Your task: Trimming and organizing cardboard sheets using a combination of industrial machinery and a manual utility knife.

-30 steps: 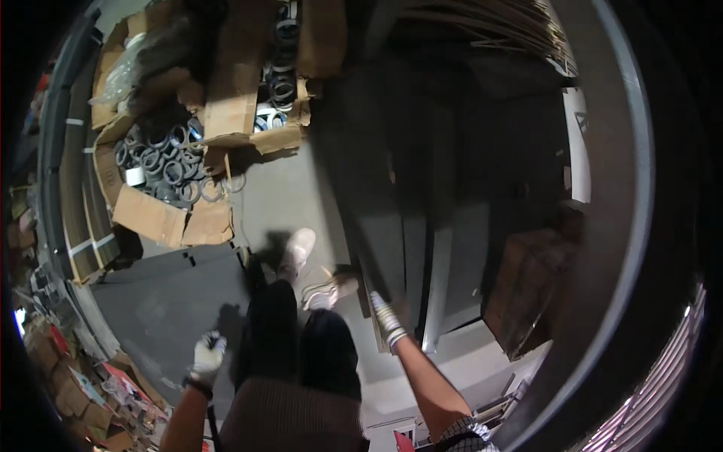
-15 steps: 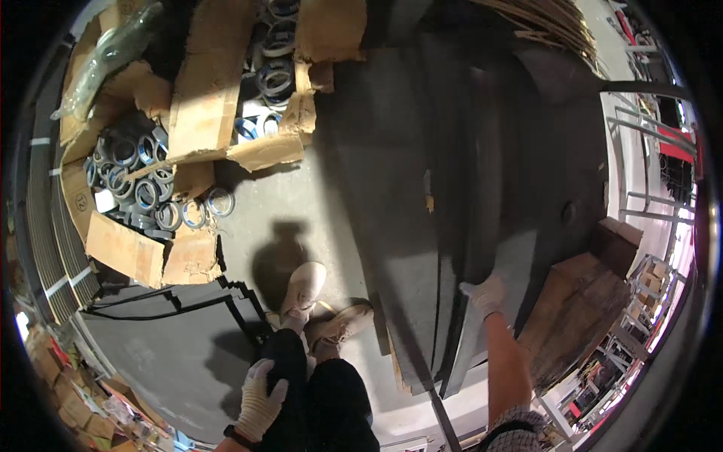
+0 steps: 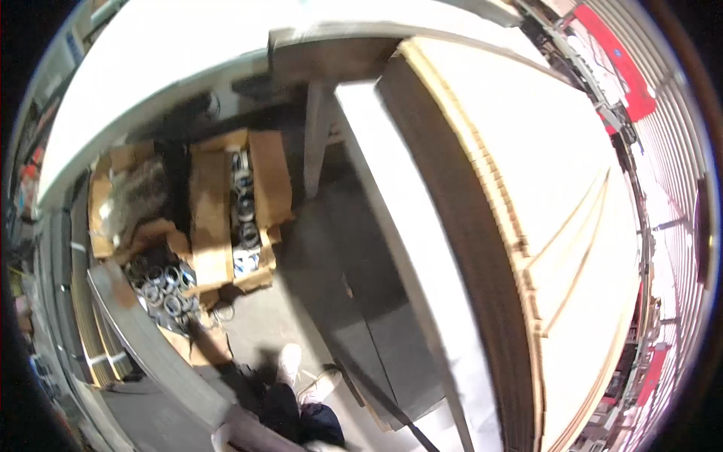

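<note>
Blurring bottom edge hides both hands.

The scene is seen from a single head-worn fisheye camera, aimed steeply down past the wearer's own legs and shoes (image 3: 290,365) at the bottom edge. A stack of flat cardboard sheets (image 3: 527,188) is met close on the right, while open boxes of metal rings (image 3: 245,218) on the floor lie farther off at left. Straight edges are bent toward the rim. No second view is given.
</note>
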Action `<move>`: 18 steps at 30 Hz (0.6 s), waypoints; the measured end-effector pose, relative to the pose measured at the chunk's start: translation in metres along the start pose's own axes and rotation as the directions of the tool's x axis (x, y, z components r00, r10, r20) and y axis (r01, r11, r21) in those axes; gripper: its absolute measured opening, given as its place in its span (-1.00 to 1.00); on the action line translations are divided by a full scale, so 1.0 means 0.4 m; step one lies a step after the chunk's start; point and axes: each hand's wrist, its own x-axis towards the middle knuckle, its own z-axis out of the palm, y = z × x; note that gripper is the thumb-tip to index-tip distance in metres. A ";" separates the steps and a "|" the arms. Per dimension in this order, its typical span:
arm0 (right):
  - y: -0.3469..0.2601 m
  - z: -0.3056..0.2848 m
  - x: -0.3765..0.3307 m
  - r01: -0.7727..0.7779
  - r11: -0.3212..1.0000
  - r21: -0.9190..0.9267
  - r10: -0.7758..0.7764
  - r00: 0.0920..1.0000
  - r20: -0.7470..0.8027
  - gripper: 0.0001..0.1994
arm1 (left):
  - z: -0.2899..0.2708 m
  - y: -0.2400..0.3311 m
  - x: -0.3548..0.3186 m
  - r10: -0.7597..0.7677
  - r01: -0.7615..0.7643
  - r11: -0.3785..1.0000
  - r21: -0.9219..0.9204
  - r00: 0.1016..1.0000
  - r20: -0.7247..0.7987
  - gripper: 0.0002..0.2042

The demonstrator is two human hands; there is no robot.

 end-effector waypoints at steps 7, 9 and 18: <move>-0.220 0.041 -0.474 -0.387 0.914 -0.122 0.327 0.880 -0.343 -0.13 | 0.331 0.130 -0.093 -0.043 0.115 0.851 -0.513 0.988 0.149 -0.25; -0.346 0.069 -0.563 -0.379 0.925 -0.030 0.273 0.719 -0.639 -0.13 | 0.429 0.203 -0.102 -0.008 0.131 0.962 -0.238 0.890 0.457 -0.36; -0.578 -0.022 -0.652 -0.698 0.650 -0.300 -0.020 0.379 -0.925 -0.41 | 0.761 0.513 0.082 0.175 -0.189 0.982 -0.008 0.888 0.425 -0.14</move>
